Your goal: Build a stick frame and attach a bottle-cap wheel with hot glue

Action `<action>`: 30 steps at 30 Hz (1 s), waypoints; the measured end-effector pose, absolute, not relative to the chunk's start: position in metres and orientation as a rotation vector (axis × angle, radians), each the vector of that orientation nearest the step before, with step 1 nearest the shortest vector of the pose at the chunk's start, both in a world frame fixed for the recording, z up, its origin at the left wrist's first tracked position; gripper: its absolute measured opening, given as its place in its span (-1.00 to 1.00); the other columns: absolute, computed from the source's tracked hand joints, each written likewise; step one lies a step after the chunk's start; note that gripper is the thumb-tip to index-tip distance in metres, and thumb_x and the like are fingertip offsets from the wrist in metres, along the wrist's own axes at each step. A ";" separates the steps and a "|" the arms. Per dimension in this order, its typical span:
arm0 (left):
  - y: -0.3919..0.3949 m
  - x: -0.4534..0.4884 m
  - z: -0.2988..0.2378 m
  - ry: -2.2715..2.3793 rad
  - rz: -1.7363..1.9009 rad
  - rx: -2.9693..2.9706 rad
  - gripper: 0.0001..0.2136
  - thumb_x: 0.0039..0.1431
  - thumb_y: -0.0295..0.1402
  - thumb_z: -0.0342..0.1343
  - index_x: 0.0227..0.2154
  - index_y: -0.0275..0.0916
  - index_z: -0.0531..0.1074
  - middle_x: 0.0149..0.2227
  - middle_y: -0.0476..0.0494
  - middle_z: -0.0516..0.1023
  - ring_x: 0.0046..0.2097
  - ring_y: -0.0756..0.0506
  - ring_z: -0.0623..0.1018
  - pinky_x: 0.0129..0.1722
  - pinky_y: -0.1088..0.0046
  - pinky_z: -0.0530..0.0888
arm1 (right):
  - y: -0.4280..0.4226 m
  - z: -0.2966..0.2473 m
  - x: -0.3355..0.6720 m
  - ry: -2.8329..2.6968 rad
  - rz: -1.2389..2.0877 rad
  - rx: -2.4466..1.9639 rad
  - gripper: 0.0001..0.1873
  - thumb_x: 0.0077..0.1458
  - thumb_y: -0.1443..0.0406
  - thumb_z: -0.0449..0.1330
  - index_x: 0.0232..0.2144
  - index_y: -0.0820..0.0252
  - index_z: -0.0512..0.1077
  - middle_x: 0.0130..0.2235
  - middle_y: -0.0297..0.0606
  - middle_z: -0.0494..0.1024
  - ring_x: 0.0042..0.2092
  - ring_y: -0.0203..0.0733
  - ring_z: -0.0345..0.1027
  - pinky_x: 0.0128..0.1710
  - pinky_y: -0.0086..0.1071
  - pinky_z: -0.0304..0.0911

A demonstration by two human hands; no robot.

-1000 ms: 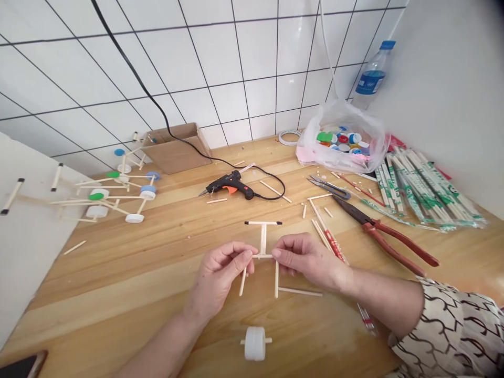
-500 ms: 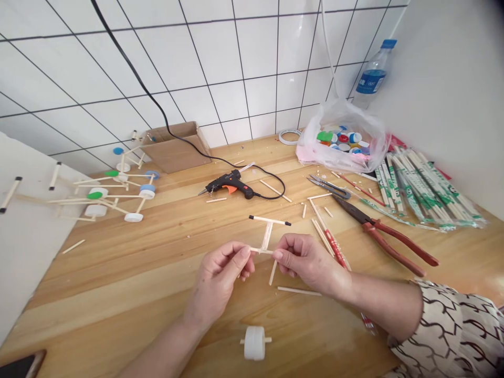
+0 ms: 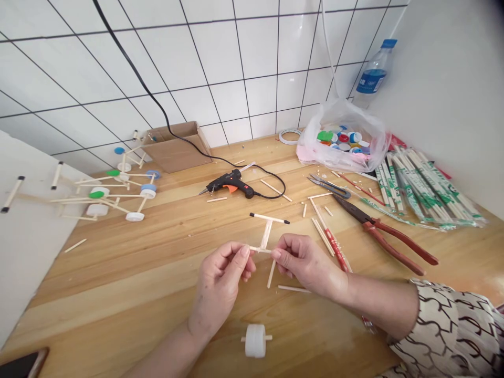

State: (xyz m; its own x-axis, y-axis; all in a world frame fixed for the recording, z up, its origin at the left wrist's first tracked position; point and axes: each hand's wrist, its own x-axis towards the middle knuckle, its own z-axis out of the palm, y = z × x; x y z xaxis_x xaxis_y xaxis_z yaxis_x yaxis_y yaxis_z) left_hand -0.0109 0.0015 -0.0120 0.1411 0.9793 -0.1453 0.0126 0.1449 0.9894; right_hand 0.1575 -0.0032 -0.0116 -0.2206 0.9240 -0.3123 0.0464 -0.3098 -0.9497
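A small frame of glued wooden sticks (image 3: 266,234) hangs just above the wooden table (image 3: 129,273), held between both hands. My left hand (image 3: 222,278) pinches the left end of its crossbar. My right hand (image 3: 305,262) pinches the right end. A far crossbar with black tips points away from me, and one short leg hangs down between my hands. A loose stick (image 3: 293,289) lies under my right wrist. A white wheel of bottle caps on a stick axle (image 3: 255,340) sits near the table's front edge.
A black glue gun (image 3: 232,184) with its cord lies behind the frame. Red-handled pliers (image 3: 388,234), scissors (image 3: 328,185), wrapped chopsticks (image 3: 423,191), a bag of bottle caps (image 3: 342,139) and a water bottle (image 3: 372,73) are at the right. Stick-and-cap models (image 3: 118,194) and a cardboard box (image 3: 177,147) are at the left.
The stick frame has tilted so its far end leans right, and the left leg seen before no longer shows. Both hands keep their pinch in nearly the same place.
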 end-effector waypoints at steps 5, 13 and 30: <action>0.002 -0.009 -0.012 1.189 1.001 1.138 -0.83 0.09 -0.28 0.09 -0.48 -0.27 0.46 -0.61 0.02 0.42 -0.55 0.05 0.35 -0.55 0.56 0.30 | -0.002 -0.011 0.158 -1.230 1.602 -1.339 -0.59 -0.08 -0.03 0.15 -0.58 0.19 0.23 -0.63 -0.45 0.27 -0.60 -0.42 0.05 -0.59 -0.49 -0.02; 0.009 -0.012 -0.017 1.125 0.960 1.078 -0.81 0.09 -0.24 0.10 -0.42 -0.26 0.49 -0.52 -0.04 0.51 -0.45 0.01 0.42 -0.45 0.51 0.34 | 0.004 -0.008 0.163 -1.271 1.548 -1.357 -0.60 -0.06 -0.01 0.14 -0.59 0.20 0.23 -0.64 -0.45 0.25 -0.59 -0.41 0.04 -0.58 -0.48 -0.03; 0.025 -0.020 -0.004 1.084 0.751 1.038 -0.82 -0.14 -0.30 0.26 -0.64 -0.30 0.44 -0.64 0.04 0.36 -0.57 0.10 0.25 -0.55 0.56 0.19 | 0.011 -0.005 0.167 -1.172 1.575 -1.317 -0.50 -0.14 -0.12 0.14 -0.56 0.21 0.29 -0.60 -0.42 0.33 -0.58 -0.40 0.12 -0.54 -0.47 0.05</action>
